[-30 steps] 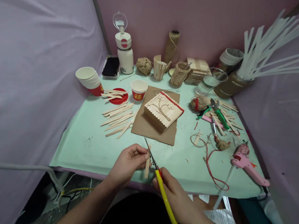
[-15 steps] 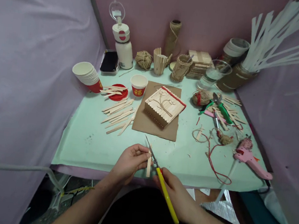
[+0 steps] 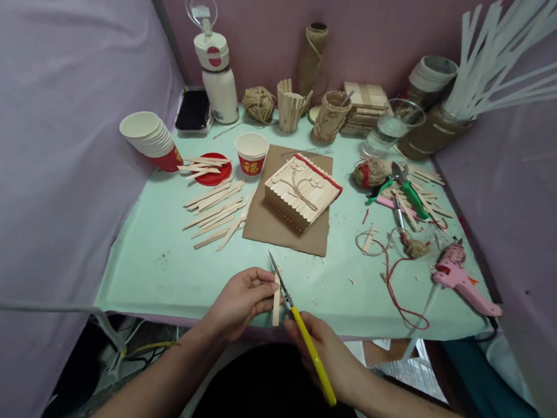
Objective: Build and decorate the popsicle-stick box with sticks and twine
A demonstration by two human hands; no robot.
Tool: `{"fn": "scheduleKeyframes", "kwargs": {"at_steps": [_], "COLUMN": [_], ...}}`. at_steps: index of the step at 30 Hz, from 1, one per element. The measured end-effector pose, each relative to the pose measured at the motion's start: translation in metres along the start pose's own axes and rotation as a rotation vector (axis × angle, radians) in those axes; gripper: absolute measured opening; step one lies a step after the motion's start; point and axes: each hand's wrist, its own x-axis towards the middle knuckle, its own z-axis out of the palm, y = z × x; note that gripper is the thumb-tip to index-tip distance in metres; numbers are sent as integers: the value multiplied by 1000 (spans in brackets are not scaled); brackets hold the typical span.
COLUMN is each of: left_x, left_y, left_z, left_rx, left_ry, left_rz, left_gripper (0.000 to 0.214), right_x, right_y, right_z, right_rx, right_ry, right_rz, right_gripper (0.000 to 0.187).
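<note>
Over the green table, left hand pinches a stick beside scissors.

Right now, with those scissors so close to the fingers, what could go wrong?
1. The left hand pinches the wooden stick right beside the blades of the yellow scissors, which the right hand holds. A slip could nick the fingertips.
2. The stick is held close to the front edge of the table, so a snipped-off piece might fly or drop to the floor.
</note>
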Motion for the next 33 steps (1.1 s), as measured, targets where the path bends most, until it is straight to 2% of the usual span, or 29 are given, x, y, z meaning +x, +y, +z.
{"fn": "scheduleKeyframes", "kwargs": {"at_steps": [8,18,22,27,33], "left_x": [-1,-8,-13,-11,-6], "left_y": [0,2,3,5,2], "left_z": [1,5,5,4,1], "left_rx": [10,70,71,52,32], "left_ry": [-6,0,2,-15,-7], "left_rz": [-15,1,6,-14,-43], "left_gripper": [33,40,41,38,33], "right_x": [1,-6,-5,0,-3], "right_y": [0,-5,-5,1,-10], "right_z": [0,-7,-2,1,2], "right_rx": [53,-15,-25,-73,-80], "right_ry": [-18,-28,-8,41,18], "right_rz": [5,-24,-19,-97,3], "right_gripper": [44,36,40,39,39]}}
